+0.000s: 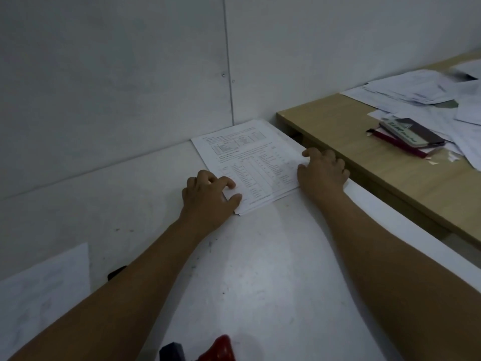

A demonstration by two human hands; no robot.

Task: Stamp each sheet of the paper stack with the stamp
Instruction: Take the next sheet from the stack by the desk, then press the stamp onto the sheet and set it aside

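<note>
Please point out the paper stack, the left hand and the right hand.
paper stack [256, 158], head view, printed top sheet.
left hand [208, 199], head view, back of hand.
right hand [322, 173], head view, back of hand.

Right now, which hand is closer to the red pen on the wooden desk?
Right. The right hand rests on the paper stack at its edge by the wooden desk, where the red pen lies. The left hand grips the stack's other side, farther away.
</note>
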